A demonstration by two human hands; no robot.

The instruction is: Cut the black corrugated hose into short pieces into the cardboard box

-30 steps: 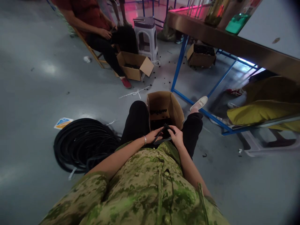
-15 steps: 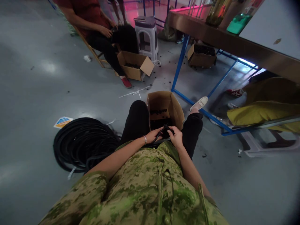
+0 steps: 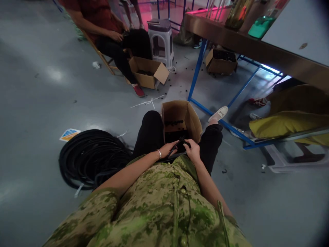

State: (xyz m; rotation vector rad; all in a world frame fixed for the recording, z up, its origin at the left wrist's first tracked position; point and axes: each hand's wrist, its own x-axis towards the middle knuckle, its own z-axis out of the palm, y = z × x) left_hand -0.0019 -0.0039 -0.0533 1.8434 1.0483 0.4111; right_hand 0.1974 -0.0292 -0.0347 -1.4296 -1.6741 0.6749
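Over the near edge of an open cardboard box [image 3: 196, 125], my two hands meet in front of my lap. My left hand [image 3: 168, 150], with a bracelet at its wrist, is closed on a thin black strip [image 3: 173, 149] that slants up toward the right hand. My right hand [image 3: 194, 150] is closed, thumb and fingers pinching something small and black at the strip's upper end; its exact kind is too dark to make out. Small black pieces [image 3: 174, 122] lie inside the box. A large coil of black tubing [image 3: 84, 157] rests on the floor at my left.
Ahead sits a person [image 3: 108, 34] beside another cardboard box [image 3: 144, 79] and a plastic stool [image 3: 164, 44]. A table [image 3: 244, 44] on blue legs stands at the right, with a third box [image 3: 221, 65] beneath. Black bits and white string [image 3: 147, 102] lie on the floor.
My hands stay in nearly the same place, with only a slight shift of the fingers and the black strip. The seated person's hands have moved slightly.
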